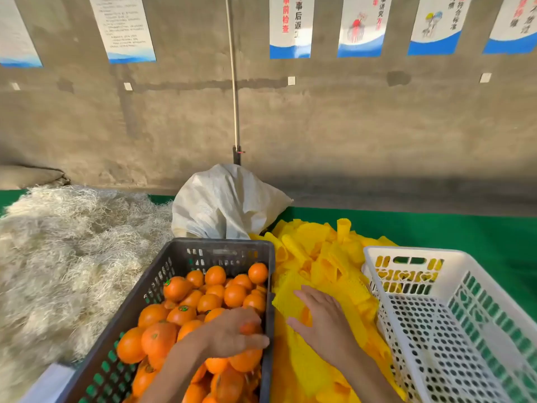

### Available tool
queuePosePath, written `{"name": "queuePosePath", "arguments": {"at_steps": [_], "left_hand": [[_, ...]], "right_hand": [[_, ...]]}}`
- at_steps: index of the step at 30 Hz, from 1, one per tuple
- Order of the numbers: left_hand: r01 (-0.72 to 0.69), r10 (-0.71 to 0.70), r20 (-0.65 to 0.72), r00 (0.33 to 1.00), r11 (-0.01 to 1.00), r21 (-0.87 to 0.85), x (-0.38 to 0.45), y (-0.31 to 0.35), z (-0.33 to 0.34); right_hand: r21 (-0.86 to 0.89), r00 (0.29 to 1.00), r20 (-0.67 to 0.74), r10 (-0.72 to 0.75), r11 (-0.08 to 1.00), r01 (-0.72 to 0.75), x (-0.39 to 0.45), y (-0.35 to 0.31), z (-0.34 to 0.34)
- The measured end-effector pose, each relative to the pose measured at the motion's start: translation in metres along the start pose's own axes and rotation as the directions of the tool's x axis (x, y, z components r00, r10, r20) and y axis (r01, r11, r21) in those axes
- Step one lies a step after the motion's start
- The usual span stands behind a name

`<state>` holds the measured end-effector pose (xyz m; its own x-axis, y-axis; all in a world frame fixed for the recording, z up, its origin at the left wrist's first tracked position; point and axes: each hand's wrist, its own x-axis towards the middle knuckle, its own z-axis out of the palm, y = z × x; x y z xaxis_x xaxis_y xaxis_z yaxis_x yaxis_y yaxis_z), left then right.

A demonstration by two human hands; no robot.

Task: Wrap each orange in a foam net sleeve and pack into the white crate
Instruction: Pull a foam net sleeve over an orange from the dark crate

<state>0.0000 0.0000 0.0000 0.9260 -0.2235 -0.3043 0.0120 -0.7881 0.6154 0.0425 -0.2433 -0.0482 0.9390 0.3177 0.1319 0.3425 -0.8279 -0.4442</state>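
Left hand [232,333] curls its grip over an orange [249,328], mostly hidden, in the grey crate [220,251].
Right hand [322,321] lies flat, fingers straight, on yellow foam sleeves [319,257]; white crate [470,274] cut off at right.
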Motion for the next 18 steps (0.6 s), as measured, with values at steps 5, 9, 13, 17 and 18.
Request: {"name": "queuePosePath", "arguments": {"at_steps": [5, 9, 13, 17, 18], "left_hand": [[-0.006, -0.007, 0.165, 0.986, 0.997, 0.078, -0.001, -0.009, 0.000], [-0.071, 0.069, 0.088, 0.994, 0.997, 0.018, -0.004, -0.018, 0.000], [-0.109, 0.086, -0.132, 0.988, 0.978, -0.180, -0.008, -0.024, -0.008], [-0.157, -0.087, -0.240, 0.967, 0.540, -0.827, -0.002, -0.003, 0.007], [-0.148, -0.085, -0.195, 0.977, 0.386, -0.911, 0.001, 0.006, 0.011]], "right_hand": [[-0.217, 0.999, 0.038, -0.004, 0.976, 0.012, 0.026, 0.006, 0.029], [-0.035, 1.000, 0.007, 0.031, 0.999, -0.030, 0.032, 0.012, 0.038], [0.198, 0.998, -0.021, 0.064, 0.978, -0.058, 0.034, 0.013, 0.031], [0.057, 0.959, -0.281, 0.028, 0.998, -0.013, 0.027, -0.004, 0.018], [-0.005, 0.931, -0.366, -0.017, 1.000, 0.017, 0.025, -0.012, 0.013]]}}
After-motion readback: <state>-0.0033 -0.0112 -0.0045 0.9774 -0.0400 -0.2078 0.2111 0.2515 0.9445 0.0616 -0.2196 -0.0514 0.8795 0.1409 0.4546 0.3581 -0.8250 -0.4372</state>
